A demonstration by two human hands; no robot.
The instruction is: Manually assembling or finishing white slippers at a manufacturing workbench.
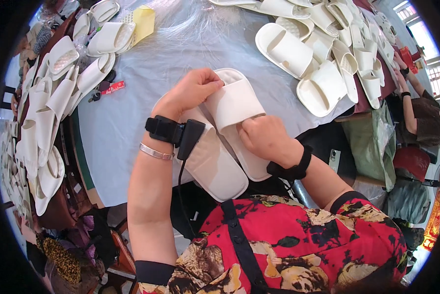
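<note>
1. Red flowered clothing [298,245] fills the near edge, just below the slippers.
2. Two cream slippers [229,132] lie stacked at the near edge of the grey table [131,112].
3. Left hand [190,93] rests on the upper slipper's strap, fingers curled together over it.
4. Right hand [264,137] pinches the strap's near side, fingers closed on it.
5. Judging by this, pairing is underway; squaring them needs steady alignment.
6. Loose slippers [323,54] pile beyond.
</note>
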